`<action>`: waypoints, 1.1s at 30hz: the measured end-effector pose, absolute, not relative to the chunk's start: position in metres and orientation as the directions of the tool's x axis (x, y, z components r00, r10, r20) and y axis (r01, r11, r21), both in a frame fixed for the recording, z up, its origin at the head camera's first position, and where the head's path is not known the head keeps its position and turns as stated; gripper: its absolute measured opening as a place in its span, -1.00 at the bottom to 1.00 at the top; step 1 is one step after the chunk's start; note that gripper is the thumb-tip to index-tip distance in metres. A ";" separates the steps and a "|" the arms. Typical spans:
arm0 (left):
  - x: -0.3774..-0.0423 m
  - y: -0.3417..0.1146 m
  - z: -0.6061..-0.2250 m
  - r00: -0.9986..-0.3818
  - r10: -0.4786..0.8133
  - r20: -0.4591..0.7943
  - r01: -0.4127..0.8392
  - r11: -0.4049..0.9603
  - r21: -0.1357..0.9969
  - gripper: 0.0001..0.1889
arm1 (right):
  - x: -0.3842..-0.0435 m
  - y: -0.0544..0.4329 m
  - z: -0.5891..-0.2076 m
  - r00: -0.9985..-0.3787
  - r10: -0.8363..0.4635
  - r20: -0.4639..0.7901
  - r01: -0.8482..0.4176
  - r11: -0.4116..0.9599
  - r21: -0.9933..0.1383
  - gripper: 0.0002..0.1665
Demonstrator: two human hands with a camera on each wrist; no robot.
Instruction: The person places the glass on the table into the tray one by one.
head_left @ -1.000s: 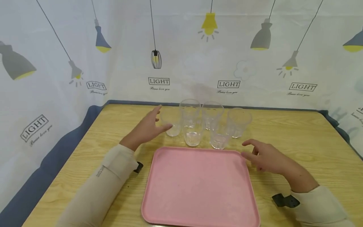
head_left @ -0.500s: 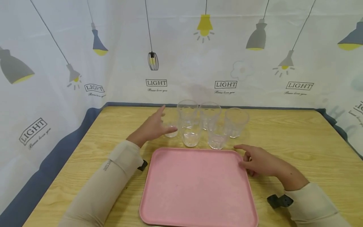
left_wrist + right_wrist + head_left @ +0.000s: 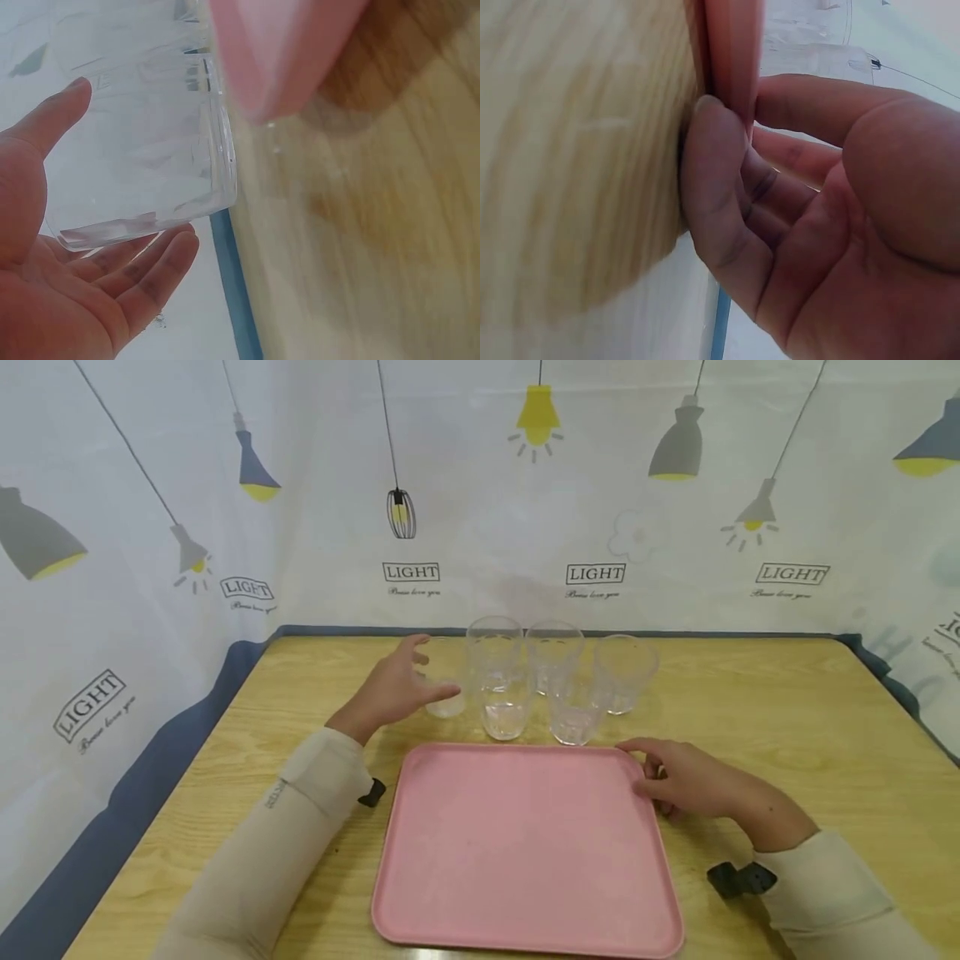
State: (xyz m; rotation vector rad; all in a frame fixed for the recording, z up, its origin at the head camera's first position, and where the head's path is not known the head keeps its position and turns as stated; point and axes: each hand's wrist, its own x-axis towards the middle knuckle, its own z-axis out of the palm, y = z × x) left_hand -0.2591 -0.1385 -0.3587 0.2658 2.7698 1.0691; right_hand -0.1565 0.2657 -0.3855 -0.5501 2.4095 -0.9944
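My left hand (image 3: pixel 392 689) is beside the leftmost clear drinking glass (image 3: pixel 448 700), thumb and fingers spread on either side of it. In the left wrist view the glass (image 3: pixel 142 161) stands between the extended thumb and loosely bent fingers, without a closed grip. My right hand (image 3: pixel 693 779) pinches the far right corner of a pink tray (image 3: pixel 525 852). In the right wrist view the thumb lies against the upper face of the tray's edge (image 3: pixel 735 52), and a curled finger is on its underside. The other fingers are partly hidden.
Several more clear glasses stand close together behind the tray, including a front one (image 3: pixel 504 714), another front one (image 3: pixel 576 718) and a right-hand one (image 3: pixel 624 677). All rest on a wooden table (image 3: pixel 787 718). A lamp-printed curtain (image 3: pixel 487 485) hangs behind its far edge.
The right hand has moved left and inward and taken hold of the tray's corner. My left hand shifted right, then slightly back, and remains around the leftmost glass.
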 end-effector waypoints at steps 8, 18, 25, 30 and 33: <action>-0.238 -0.153 -0.350 -0.973 0.228 -0.047 0.137 0.724 0.676 0.19 | -0.157 0.263 -0.385 -0.813 -0.514 -0.274 -0.188 0.677 -0.711 -0.29; -0.207 -0.160 -0.348 -0.959 0.284 0.023 0.215 0.671 0.709 0.10 | -0.158 0.265 -0.384 -0.810 -0.511 -0.288 -0.167 0.672 -0.722 -0.29; -0.192 -0.162 -0.347 -0.916 0.402 0.009 0.289 0.643 0.709 0.04 | -0.156 0.264 -0.384 -0.815 -0.502 -0.288 -0.165 0.678 -0.716 -0.29; -0.186 -0.161 -0.345 -0.874 0.486 -0.017 0.330 0.618 0.714 0.00 | -0.154 0.263 -0.385 -0.821 -0.503 -0.269 -0.197 0.693 -0.693 -0.30; -0.184 -0.161 -0.344 -0.862 0.506 -0.034 0.332 0.614 0.716 -0.02 | -0.153 0.263 -0.384 -0.822 -0.505 -0.264 -0.213 0.702 -0.680 -0.31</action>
